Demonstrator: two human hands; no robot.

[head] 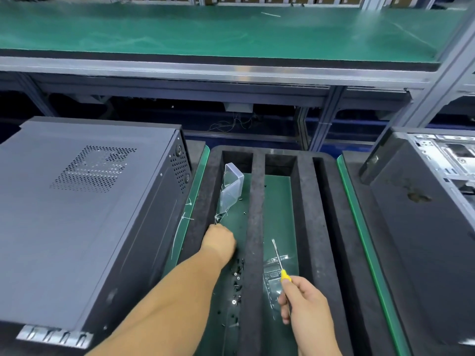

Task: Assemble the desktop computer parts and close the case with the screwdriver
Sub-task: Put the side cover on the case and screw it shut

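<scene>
A closed black desktop case (84, 214) lies on its side at the left, its vented side panel facing up. A black foam tray (254, 227) with long slots sits in the middle. My left hand (218, 240) reaches into the tray's left slot with its fingers curled downward over small black screws (237, 278); what its fingertips hold is hidden. My right hand (305, 301) grips a yellow-handled screwdriver (279, 260), whose shaft points away from me above the middle slot.
A clear plastic box (232, 186) leans in the left slot's far end. Clear plastic bags (272, 276) lie in the middle slot. White zip ties (180, 227) lie beside the case. A second, open case (437, 201) stands at the right. A green bench (218, 32) runs behind.
</scene>
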